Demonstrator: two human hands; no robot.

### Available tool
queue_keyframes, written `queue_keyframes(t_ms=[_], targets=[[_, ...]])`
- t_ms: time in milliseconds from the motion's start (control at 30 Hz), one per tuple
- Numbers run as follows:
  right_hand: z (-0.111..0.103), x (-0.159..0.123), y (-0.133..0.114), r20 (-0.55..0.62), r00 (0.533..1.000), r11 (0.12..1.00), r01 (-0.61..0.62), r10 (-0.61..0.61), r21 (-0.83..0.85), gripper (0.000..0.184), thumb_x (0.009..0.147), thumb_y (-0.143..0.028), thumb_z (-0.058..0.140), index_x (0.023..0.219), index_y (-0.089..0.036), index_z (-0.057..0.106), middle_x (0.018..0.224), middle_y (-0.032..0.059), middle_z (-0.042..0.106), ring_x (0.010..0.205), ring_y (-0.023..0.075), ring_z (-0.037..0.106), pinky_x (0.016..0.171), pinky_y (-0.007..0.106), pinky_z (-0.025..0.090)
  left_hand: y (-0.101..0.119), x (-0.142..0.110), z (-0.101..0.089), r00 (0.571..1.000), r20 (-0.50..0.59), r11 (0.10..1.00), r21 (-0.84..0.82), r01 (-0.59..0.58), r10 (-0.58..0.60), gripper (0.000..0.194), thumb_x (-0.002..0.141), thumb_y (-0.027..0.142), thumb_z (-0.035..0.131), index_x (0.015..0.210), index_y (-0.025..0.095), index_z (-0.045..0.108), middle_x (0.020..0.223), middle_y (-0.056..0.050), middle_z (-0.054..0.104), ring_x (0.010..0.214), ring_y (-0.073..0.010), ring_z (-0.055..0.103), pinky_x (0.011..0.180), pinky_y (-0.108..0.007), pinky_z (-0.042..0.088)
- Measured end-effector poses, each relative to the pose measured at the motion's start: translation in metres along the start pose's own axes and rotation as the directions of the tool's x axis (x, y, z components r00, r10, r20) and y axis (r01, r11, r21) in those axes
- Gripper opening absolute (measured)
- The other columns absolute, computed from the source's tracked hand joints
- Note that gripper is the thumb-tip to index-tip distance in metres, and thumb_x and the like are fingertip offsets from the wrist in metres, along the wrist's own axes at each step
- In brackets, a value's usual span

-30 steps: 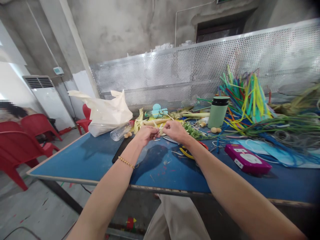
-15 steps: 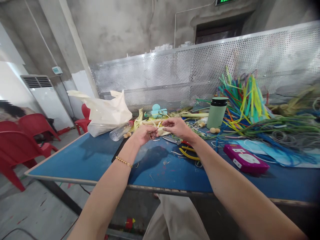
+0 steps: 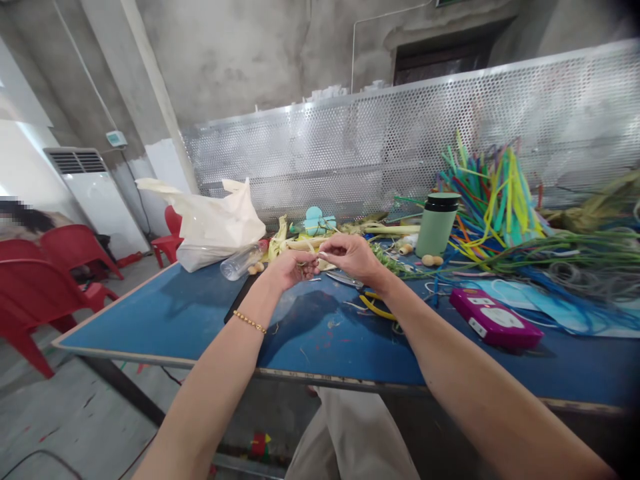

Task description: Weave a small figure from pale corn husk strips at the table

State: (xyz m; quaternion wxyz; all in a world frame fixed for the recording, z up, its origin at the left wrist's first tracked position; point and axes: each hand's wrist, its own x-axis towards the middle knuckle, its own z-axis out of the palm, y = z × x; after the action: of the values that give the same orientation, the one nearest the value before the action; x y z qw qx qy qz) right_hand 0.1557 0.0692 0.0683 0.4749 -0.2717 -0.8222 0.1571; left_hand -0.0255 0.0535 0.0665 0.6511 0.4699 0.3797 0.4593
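Over the blue table (image 3: pixel 190 327), my left hand (image 3: pixel 296 268) is closed, its thumb and fingertips pinching a thin pale strip (image 3: pixel 321 254). My right hand (image 3: pixel 353 257) meets it from the other side, thumb and forefinger pressed together on the same strip. The strip is small and mostly covered by the fingers, so I cannot make out its material. Just behind the hands lie pale yellow husk-like leaves (image 3: pixel 278 241) and green plant stems (image 3: pixel 393 261). Below my right hand rest yellow-handled pliers (image 3: pixel 376 307) and a metal blade-like tool (image 3: pixel 345 279).
At the left stand a white plastic bag (image 3: pixel 215 223) and a clear bottle (image 3: pixel 239 264). A green jar (image 3: pixel 437 227), small wooden beads (image 3: pixel 431 260), a purple box (image 3: pixel 494 319) and a bundle of coloured strips (image 3: pixel 513 200) occupy the right. A perforated metal screen (image 3: pixel 320 153) runs behind.
My fingertips have come closer together, and less of the pale strip shows between them. My right thumb and forefinger have closed on it. The view has shifted slightly.
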Motion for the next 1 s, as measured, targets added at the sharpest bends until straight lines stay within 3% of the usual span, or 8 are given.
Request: queue_keyframes(t_ms=[100,233,500,633,767,900,1000], targets=[[0.0,-0.001,-0.002,-0.007,0.996,0.994,0.093,-0.093,-0.057,0.013,0.08,-0.029,0.066,0.079,-0.018,0.074,0.071,0.0017,0.06,0.061,0.0113,0.048,0.06,0.025,0.037,-0.001,0.001,-0.001,1.0,0.003,1.0,0.0,0.02,-0.02,0.008,0.067,0.012,0.071,0.074,0.013,0.068,0.062,-0.004,0.061,0.057,-0.0127,0.059,0.059,-0.026,0.045],[-0.002,-0.001,-0.005,-0.021,0.994,0.99,0.105,-0.108,-0.094,0.013,0.081,-0.028,0.066,0.08,-0.018,0.075,0.071,0.0021,0.06,0.061,0.0113,0.048,0.061,0.025,0.037,0.0,0.002,-0.002,0.998,-0.008,0.998,-0.015,0.057,-0.057,0.004,0.07,0.011,0.068,0.074,0.013,0.067,0.059,-0.004,0.06,0.057,-0.0126,0.059,0.057,-0.025,0.044],[-0.007,0.002,-0.001,0.078,0.982,0.985,0.17,-0.169,-0.001,0.013,0.083,-0.026,0.069,0.08,-0.017,0.078,0.072,0.0039,0.067,0.066,0.013,0.057,0.063,0.025,0.04,0.003,0.0,0.0,0.995,-0.034,0.994,-0.053,0.096,-0.098,0.005,0.069,0.009,0.065,0.073,0.012,0.063,0.059,-0.003,0.061,0.054,-0.0124,0.06,0.056,-0.024,0.046],[-0.005,0.001,0.004,0.136,0.969,0.973,0.217,-0.204,-0.083,0.014,0.086,-0.023,0.067,0.081,-0.019,0.079,0.07,0.0032,0.064,0.07,0.0139,0.058,0.066,0.025,0.041,0.002,-0.001,0.003,0.993,-0.105,0.997,0.047,0.056,-0.051,0.007,0.066,0.008,0.066,0.071,0.012,0.063,0.055,-0.003,0.059,0.05,-0.0127,0.058,0.05,-0.024,0.039],[-0.003,0.001,0.007,0.086,0.971,0.956,0.236,-0.224,-0.175,0.012,0.083,-0.019,0.068,0.08,-0.019,0.079,0.077,0.0046,0.062,0.072,0.0147,0.057,0.07,0.027,0.042,-0.002,-0.001,0.005,0.988,-0.146,0.974,0.227,-0.021,0.055,0.008,0.061,0.009,0.068,0.06,0.012,0.06,0.053,-0.004,0.059,0.048,-0.0125,0.057,0.046,-0.024,0.031],[0.0,0.003,0.008,0.016,0.982,0.968,0.189,-0.189,-0.165,0.007,0.078,-0.021,0.074,0.071,-0.019,0.076,0.081,0.0056,0.068,0.082,0.0176,0.059,0.081,0.031,0.043,-0.004,-0.002,0.005,0.989,-0.086,0.927,0.367,-0.08,0.119,0.015,0.063,0.015,0.07,0.054,0.012,0.059,0.049,-0.006,0.059,0.045,-0.0109,0.053,0.046,-0.024,0.028],[0.002,0.003,0.008,0.02,0.999,0.998,0.047,-0.046,-0.049,0.01,0.076,-0.023,0.072,0.068,-0.017,0.072,0.073,0.0032,0.069,0.074,0.0157,0.06,0.075,0.029,0.044,-0.004,-0.004,0.006,0.991,-0.035,0.907,0.409,-0.103,0.128,0.016,0.064,0.018,0.07,0.054,0.013,0.059,0.05,-0.006,0.06,0.045,-0.0098,0.051,0.046,-0.024,0.027]])
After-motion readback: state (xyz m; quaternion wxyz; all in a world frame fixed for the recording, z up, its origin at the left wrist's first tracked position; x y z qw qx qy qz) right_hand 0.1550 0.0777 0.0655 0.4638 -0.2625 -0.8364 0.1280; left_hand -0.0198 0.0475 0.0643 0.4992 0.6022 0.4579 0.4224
